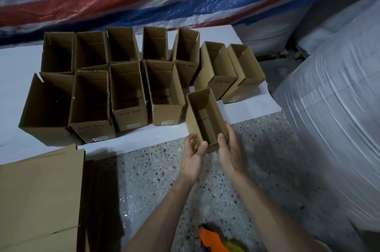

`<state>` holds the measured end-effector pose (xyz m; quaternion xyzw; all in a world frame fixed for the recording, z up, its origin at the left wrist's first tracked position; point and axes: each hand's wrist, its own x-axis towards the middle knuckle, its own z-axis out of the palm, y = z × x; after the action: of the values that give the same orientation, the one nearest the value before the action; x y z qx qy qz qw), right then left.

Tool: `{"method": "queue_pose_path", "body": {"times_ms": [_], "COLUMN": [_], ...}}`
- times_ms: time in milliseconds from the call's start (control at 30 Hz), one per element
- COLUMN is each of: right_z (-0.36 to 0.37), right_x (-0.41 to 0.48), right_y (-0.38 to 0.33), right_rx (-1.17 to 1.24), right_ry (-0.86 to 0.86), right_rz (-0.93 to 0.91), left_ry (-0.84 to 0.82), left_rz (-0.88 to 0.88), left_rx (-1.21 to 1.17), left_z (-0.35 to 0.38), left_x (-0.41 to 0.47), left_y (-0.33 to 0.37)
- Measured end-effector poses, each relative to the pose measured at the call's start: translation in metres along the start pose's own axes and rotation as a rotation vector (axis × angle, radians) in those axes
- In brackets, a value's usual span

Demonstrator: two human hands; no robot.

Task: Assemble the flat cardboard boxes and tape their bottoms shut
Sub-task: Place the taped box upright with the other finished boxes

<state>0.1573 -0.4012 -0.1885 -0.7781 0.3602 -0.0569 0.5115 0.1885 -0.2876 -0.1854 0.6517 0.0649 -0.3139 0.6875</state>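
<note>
With fingers of the left hand (193,154) and right hand (229,150) curled round the near end of the small open brown cardboard box (205,114) at the near right edge of the white board (258,105), slide it far, squarely beside the finished boxes (127,91), bottom flat.

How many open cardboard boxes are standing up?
12. Five back-row boxes, four front-row boxes, two right-side boxes, and one held box between the left hand and right hand. More may hide behind.
</note>
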Motion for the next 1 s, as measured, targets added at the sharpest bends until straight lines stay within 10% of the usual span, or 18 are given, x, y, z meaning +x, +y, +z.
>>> {"method": "queue_pose_path", "body": {"times_ms": [733,1000], "right_z": [0.09,0.051], "right_x": [0.112,0.012], "right_y": [-0.092,-0.078], "right_rx": [0.089,0.117], "right_ry": [-0.017,0.205], "right_rz": [0.01,-0.17], "left_ry": [0.232,0.632], "left_rz": [-0.046,-0.096], "left_rx": [0.273,0.023], "left_z": [-0.117,-0.152], "left_x": [-0.15,-0.204], "left_y": [-0.072,-0.063]}}
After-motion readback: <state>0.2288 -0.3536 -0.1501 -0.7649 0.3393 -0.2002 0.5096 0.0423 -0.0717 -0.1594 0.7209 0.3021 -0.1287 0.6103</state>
